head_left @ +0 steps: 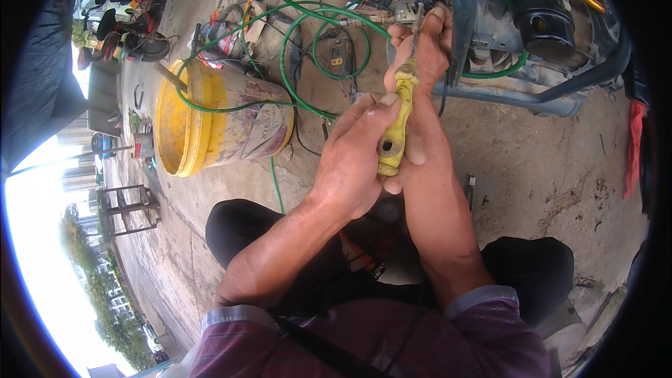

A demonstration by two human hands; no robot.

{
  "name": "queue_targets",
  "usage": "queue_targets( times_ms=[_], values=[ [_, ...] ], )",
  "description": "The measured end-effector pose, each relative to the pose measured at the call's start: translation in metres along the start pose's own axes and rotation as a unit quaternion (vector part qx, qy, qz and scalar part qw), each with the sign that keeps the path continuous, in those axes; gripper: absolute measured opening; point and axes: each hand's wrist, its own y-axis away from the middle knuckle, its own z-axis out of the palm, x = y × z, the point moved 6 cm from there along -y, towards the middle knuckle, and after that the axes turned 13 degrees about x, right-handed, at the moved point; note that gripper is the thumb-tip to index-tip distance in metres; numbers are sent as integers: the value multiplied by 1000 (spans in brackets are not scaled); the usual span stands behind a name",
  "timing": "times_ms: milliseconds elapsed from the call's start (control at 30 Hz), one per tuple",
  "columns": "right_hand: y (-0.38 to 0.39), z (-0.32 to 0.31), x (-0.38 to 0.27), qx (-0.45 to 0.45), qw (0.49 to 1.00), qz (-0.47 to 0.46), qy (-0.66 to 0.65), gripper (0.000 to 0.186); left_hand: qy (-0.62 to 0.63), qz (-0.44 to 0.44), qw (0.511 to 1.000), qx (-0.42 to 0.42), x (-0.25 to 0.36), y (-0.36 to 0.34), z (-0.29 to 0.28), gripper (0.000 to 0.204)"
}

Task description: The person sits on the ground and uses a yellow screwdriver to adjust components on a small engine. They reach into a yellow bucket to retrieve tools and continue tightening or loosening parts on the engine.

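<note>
Over from where I stand, parked bikes (129,24) sit well beyond the yellow bucket (238,136), which lies tipped on its side on the ground. Green hose (283,63) loops across and past the bucket. To the bucket's right, the left hand (357,150) has its grip clamped on the yellow handle of a screwdriver (396,126), the shaft pointing away. Further right of the bucket, the right hand (430,49) is up by the shaft and a metal fitting (404,3); I can't tell what its grip has closed on. A dark-framed machine (483,0) stands farthest from the bucket.
</note>
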Motion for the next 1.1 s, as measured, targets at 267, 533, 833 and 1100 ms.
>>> queue_targets(
  times_ms=[267, 533, 833, 1100],
  values=[
    [-9, -4, 8, -1, 943, -220, 250, 26, -42, 29, 998, 25, 3, -1, -1, 29],
    [-3, 0, -2, 9, 996, -69, 53, 20, -141, 166, 966, 140, 15, 7, -7, 36],
    [10, 9, -24, -25, 997, 68, 24, 25, -74, 281, 954, 68, 3, 13, -4, 48],
    [10, 7, -27, 0, 996, 88, 24, 25, -375, 465, 787, 154, 35, 29, -2, 41]
  ],
)
